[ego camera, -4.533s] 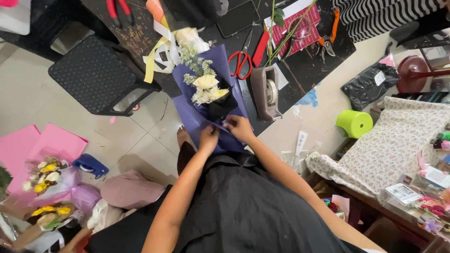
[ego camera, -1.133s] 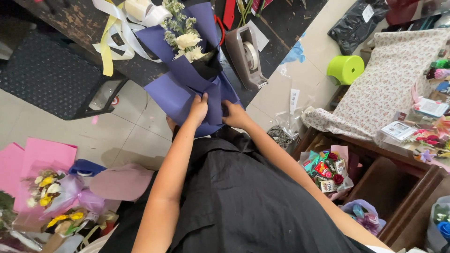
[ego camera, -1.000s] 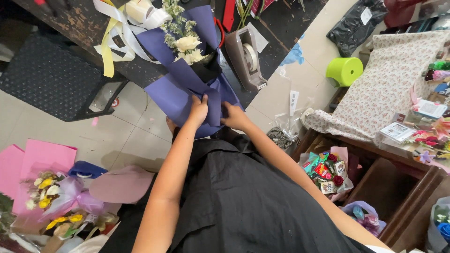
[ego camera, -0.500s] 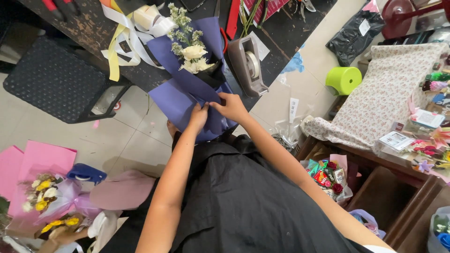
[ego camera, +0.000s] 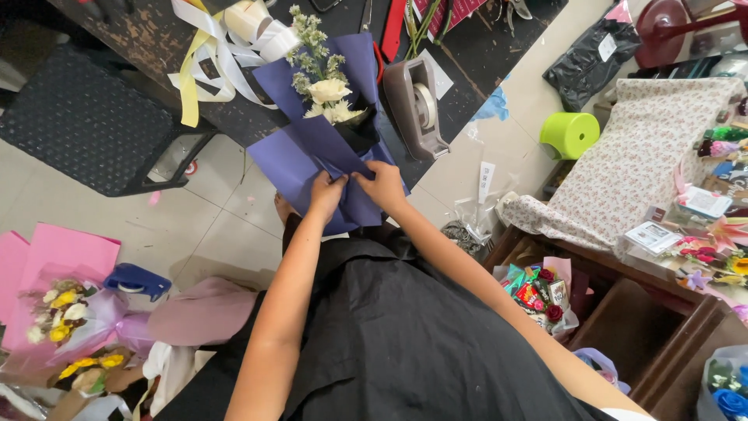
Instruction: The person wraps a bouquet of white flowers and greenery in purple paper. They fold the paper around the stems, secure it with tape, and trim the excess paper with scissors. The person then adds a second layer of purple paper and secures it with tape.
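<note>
A bouquet of white flowers (ego camera: 327,92) lies wrapped in purple-blue paper (ego camera: 292,160) at the edge of a dark worktable (ego camera: 148,47). My left hand (ego camera: 326,192) and my right hand (ego camera: 382,184) pinch the paper together at the bouquet's lower part, fingertips almost touching. Black inner paper shows beside the blooms. A grey tape dispenser (ego camera: 421,107) stands just right of the bouquet.
White and yellow ribbons (ego camera: 218,47) trail at the table's left. A black mat (ego camera: 86,125) lies on the tiled floor. Pink paper (ego camera: 54,257) and small wrapped bouquets (ego camera: 66,320) lie at lower left. A floral cloth (ego camera: 647,156) covers a bench at right, near a green roll (ego camera: 570,134).
The view has shifted as my head moved. My hands moved from the paper's lower edge up to its middle fold and now gather it together.
</note>
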